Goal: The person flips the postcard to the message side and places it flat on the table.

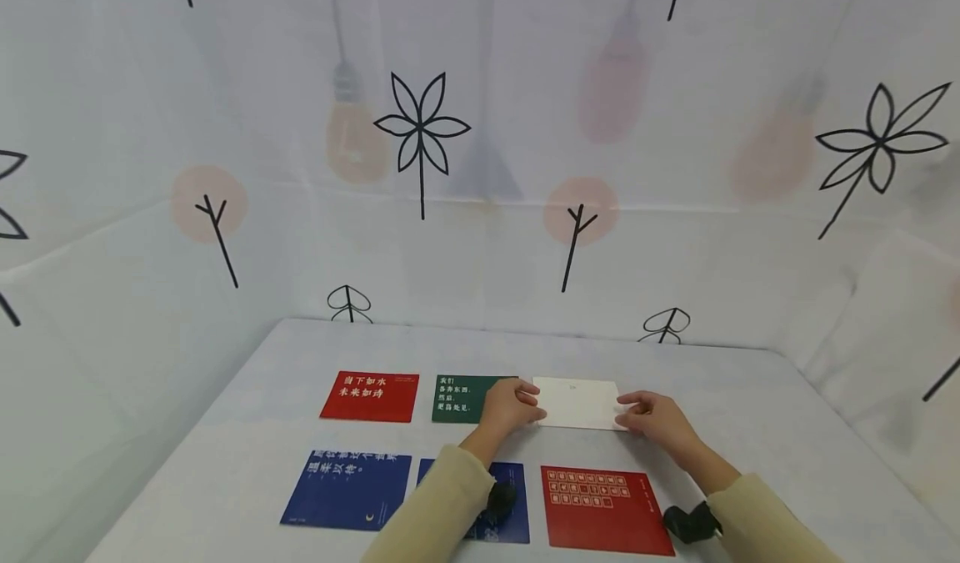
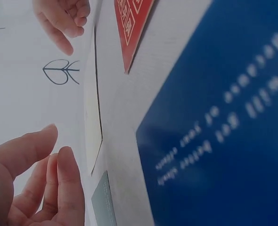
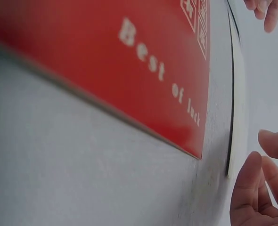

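Observation:
A white card (image 1: 576, 403) lies flat in the back row on the table, with small faint print near its top. My left hand (image 1: 510, 406) is at its left edge, over the right part of a green card (image 1: 453, 398) with white characters. At the white card's right edge is my right hand (image 1: 660, 419). In the left wrist view, the thumb and fingers of the left hand (image 2: 40, 181) are relaxed and hold nothing. The right wrist view shows the right hand (image 3: 261, 188) loosely bent beside the card's end, its thumb apart from the fingers.
A red card (image 1: 371, 400) lies at the back left. In front are a blue card (image 1: 345, 492), a second blue card (image 1: 519, 475) partly under my left sleeve, and a red card (image 1: 603, 521) near my right sleeve. Patterned white cloth (image 1: 487, 254) hangs behind the table.

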Demonstrator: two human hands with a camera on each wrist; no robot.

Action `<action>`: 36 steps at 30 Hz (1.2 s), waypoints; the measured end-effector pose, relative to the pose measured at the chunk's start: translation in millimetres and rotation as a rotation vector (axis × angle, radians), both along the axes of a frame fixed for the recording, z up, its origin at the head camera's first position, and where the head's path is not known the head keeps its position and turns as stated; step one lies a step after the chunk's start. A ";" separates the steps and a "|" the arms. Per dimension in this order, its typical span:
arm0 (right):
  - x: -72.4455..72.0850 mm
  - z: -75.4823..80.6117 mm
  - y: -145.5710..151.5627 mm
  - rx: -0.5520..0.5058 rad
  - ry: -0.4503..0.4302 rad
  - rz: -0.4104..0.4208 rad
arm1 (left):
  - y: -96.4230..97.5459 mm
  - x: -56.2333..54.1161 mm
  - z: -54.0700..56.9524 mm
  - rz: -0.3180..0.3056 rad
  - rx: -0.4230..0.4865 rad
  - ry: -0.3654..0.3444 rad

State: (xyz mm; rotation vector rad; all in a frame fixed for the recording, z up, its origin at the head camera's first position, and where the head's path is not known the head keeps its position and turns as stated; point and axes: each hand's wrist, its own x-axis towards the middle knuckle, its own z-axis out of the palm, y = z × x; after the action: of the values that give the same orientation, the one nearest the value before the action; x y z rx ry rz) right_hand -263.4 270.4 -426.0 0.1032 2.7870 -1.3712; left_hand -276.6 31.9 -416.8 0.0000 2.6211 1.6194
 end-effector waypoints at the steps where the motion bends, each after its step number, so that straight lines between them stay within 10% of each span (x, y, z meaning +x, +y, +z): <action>1: 1.4 0.0 -1.1 0.003 0.001 -0.003 | -0.7 1.0 -0.2 -0.004 0.002 -0.003; 36: 38.4 1.1 -5.2 -0.031 -0.027 0.002 | -9.5 39.4 -1.9 -0.140 0.043 0.012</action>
State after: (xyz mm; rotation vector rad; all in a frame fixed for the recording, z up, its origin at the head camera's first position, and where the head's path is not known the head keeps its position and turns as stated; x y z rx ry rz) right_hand -225.0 265.2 -424.9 0.1172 2.7425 -1.4010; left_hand -237.1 22.4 -418.6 0.1914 2.5304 1.6326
